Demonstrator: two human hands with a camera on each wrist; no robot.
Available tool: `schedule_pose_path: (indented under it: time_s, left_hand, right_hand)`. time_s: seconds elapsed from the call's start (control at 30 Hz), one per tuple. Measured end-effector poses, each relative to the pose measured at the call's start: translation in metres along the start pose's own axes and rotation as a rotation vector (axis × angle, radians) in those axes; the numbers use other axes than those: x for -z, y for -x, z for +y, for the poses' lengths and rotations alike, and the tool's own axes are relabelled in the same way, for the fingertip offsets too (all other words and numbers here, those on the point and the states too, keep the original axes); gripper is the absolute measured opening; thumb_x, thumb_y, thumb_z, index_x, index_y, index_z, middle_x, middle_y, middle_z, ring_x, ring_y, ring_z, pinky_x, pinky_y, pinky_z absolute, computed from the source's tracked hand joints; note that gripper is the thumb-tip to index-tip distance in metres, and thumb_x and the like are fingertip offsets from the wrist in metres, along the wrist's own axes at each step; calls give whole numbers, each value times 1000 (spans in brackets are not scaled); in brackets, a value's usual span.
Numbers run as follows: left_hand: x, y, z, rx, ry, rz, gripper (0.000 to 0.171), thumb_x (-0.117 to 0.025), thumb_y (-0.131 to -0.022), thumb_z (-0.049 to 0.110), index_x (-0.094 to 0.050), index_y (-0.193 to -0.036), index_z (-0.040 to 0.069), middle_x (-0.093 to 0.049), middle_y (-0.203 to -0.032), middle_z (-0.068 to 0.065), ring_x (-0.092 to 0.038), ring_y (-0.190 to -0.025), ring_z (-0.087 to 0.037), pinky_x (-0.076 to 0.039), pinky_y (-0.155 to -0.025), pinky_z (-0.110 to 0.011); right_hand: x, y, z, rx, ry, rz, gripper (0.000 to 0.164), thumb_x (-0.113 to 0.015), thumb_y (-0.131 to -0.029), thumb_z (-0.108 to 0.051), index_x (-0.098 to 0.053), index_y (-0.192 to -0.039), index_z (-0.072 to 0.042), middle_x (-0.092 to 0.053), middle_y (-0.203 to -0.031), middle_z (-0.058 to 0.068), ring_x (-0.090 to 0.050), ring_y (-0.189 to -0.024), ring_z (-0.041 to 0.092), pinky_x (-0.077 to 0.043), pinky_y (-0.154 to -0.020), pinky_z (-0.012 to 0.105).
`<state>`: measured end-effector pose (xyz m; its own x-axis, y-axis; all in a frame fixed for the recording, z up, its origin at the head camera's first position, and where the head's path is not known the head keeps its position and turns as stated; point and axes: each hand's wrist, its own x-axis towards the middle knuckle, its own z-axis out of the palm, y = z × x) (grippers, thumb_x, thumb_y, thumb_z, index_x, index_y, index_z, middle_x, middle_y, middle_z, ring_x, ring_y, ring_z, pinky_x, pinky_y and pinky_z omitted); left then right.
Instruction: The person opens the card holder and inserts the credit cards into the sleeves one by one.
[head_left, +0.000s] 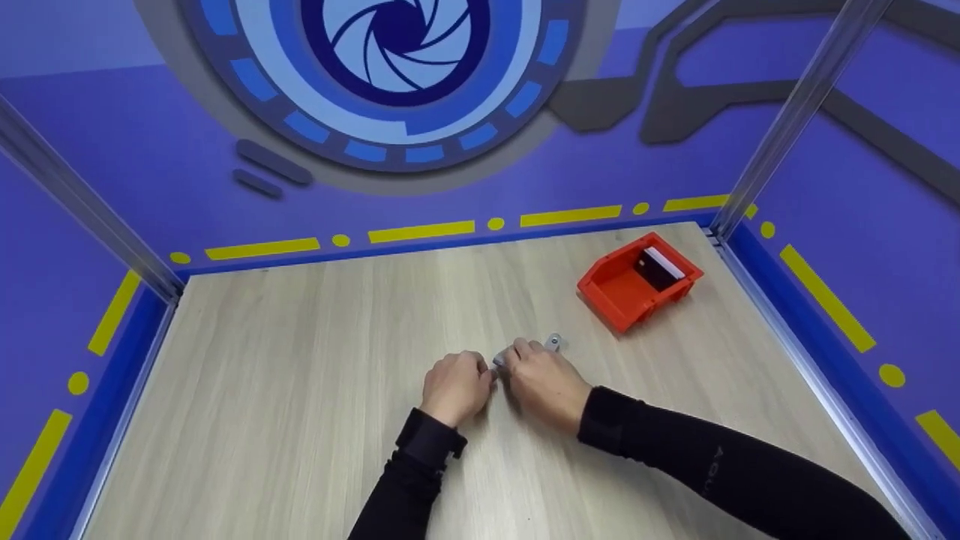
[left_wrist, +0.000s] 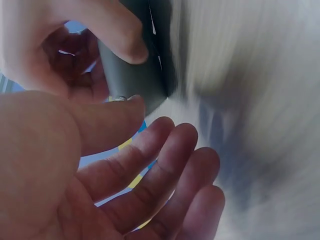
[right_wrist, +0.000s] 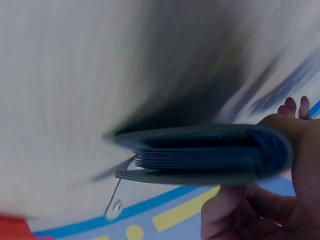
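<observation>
My right hand (head_left: 544,379) grips a feeler gauge, whose grey folded case (right_wrist: 200,131) has a rounded closed end. In the right wrist view, several thin leaves (right_wrist: 200,157) lie stacked inside the case. Beyond the right hand in the head view, a small silver end with a round screw (head_left: 554,341) sticks out. My left hand (head_left: 456,386) is close by on the left. Its thumb (left_wrist: 115,122) reaches the near end of the dark grey case (left_wrist: 132,80) in the left wrist view, while the other fingers are spread loosely below. Exact contact is hard to tell.
A red open-front bin (head_left: 626,289) stands at the back right of the wooden tabletop (head_left: 300,390), with a black and white item (head_left: 661,268) inside. Blue-purple panels (head_left: 90,172) and metal posts (head_left: 802,105) enclose the table at the back and sides.
</observation>
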<state>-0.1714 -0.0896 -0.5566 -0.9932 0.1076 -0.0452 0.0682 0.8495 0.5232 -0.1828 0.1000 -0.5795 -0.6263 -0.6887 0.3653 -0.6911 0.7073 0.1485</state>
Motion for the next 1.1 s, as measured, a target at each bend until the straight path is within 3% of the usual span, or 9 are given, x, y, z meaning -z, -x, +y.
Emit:
schedule_pose_path:
  time_s: [0.13,0.2,0.33,0.47,0.67,0.83,0.93,1.1]
  left_hand:
    - [0,0,1,-10,10,-11,29,-74,-104,28,-70,-77,18,-63,-74,2,-54,-65,-18,-42,-63,-37]
    - [-1,0,1,-18,14,-7,30,-75,-104,28,-71,-77,17,-62,-73,2,-53,-64,-18,-41,-62,-36]
    - [-4,0,4,-29,24,12,29,-76,-103,26,-70,-76,17,-61,-72,3,-53,-63,-17,-40,-61,-36]
    - [-11,0,8,-45,27,18,35,-75,-103,30,-64,-71,19,-57,-71,5,-50,-62,-15,-39,-60,-34]
    - [-22,0,10,-45,13,61,41,-77,-102,34,-62,-66,20,-58,-68,5,-50,-60,-13,-38,-57,-33]
    - [-27,0,10,-26,39,79,32,-78,-101,35,-74,-73,19,-72,-74,3,-59,-62,-12,-46,-59,-34]
    - [-28,-1,12,-11,65,85,31,-79,-100,35,-77,-73,20,-74,-74,2,-60,-62,-13,-48,-60,-34]
    - [-29,-2,17,12,66,86,37,-81,-98,39,-72,-68,19,-69,-70,3,-57,-61,-13,-43,-58,-33]
  right_hand:
    - [2,-3,0,0,-148,-93,9,-73,-93,-4,-73,-101,-1,-68,-96,10,-67,-85,20,-60,-73,34]
    - [6,-6,5,-53,-288,-153,3,-71,-96,-1,-74,-98,0,-68,-94,10,-66,-84,18,-59,-73,34]
    - [13,-14,22,-219,-564,-231,13,-69,-96,6,-80,-98,0,-76,-95,10,-67,-87,16,-59,-79,35]
    - [14,-17,36,-298,-703,-260,17,-72,-96,4,-85,-104,-4,-83,-102,7,-72,-93,16,-62,-88,38]
    - [14,-12,47,-315,-735,-280,13,-78,-94,0,-85,-103,-7,-82,-101,5,-72,-93,17,-61,-88,38]
    - [15,-8,57,-448,-667,-263,5,-85,-93,-7,-81,-90,-8,-76,-88,3,-66,-82,15,-55,-77,33]
    - [16,-6,63,-515,-661,-317,7,-87,-94,-13,-82,-92,-8,-78,-90,3,-65,-82,14,-54,-75,31]
    - [19,-5,75,-531,-663,-456,8,-84,-98,-16,-86,-100,-9,-82,-99,3,-66,-86,15,-53,-77,33]
